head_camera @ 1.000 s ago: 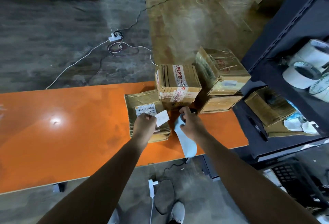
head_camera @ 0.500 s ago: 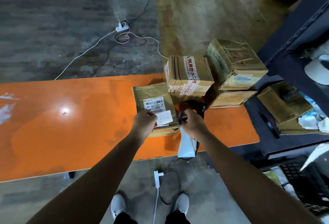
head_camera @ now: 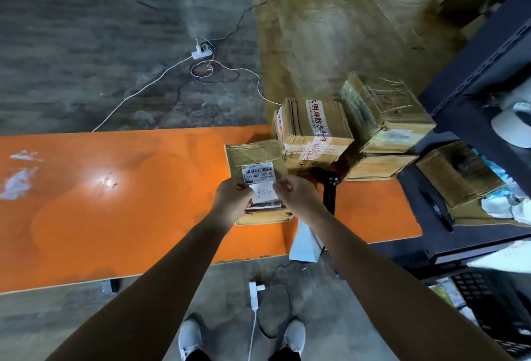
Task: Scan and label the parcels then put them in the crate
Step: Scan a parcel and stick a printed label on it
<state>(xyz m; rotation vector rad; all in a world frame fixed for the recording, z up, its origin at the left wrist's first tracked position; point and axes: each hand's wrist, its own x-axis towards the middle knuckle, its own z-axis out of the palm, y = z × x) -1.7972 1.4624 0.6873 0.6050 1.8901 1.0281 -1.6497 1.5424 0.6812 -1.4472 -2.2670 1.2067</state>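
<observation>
- Now, at centre frame, left hand (head_camera: 231, 198) and right hand (head_camera: 298, 197) each pinch a side edge of a small white label (head_camera: 263, 192), fingers curled.
- Directly beneath lies the flat parcel (head_camera: 255, 154) on the orange counter (head_camera: 115, 202), long axis running up-frame; the label likely needs only pressing straight down.
- Beyond, toward upper right, more parcels (head_camera: 316, 131) stand stacked.

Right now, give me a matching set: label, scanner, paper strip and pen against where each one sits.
1 label
2 scanner
3 paper strip
4 pen

A lying on the dark shelf
B hanging over the table's near edge
C pinched between left hand and right hand
D standing on the orange table

Pairs: 1-C, 2-D, 3-B, 4-A
</observation>
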